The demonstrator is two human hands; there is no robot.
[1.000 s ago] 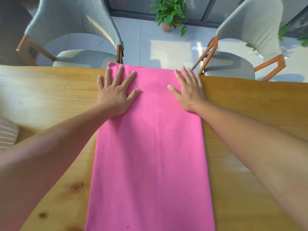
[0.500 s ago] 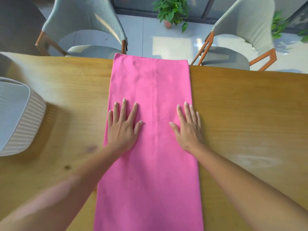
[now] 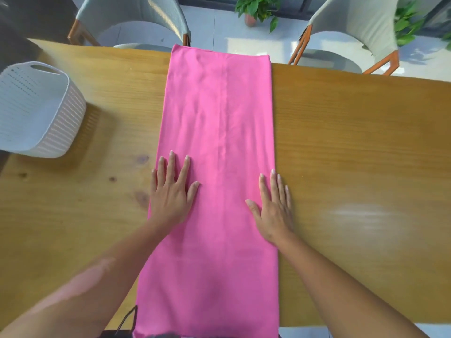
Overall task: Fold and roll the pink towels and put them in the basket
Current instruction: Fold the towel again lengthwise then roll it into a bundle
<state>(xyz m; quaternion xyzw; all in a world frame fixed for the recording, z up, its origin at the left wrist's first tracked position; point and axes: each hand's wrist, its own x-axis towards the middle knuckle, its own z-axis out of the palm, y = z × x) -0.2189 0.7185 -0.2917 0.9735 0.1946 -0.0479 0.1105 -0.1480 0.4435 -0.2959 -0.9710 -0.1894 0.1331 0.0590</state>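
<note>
A long pink towel point(image 3: 219, 113), folded into a narrow strip, lies flat across the wooden table point(image 3: 353, 132) from its far edge to the near edge. My left hand point(image 3: 170, 191) presses flat on the strip's left side with fingers spread. Along the right edge my right hand point(image 3: 273, 206) lies flat, fingers straight and close together. Both hands sit a little nearer to me than the strip's middle. A white slatted basket point(image 3: 48, 132) stands on the table at the far left, with nothing visible inside.
Two grey upholstered chairs with wooden frames, one on the left point(image 3: 136, 18) and one on the right point(image 3: 353, 28), stand beyond the far table edge. A potted plant point(image 3: 256, 8) sits on the floor behind them. A dark object point(image 3: 122, 328) pokes in at the near edge.
Both flat hands have slid along the towel from its far end toward me, smoothing it. The view has tilted, bringing the basket into sight at the left.
</note>
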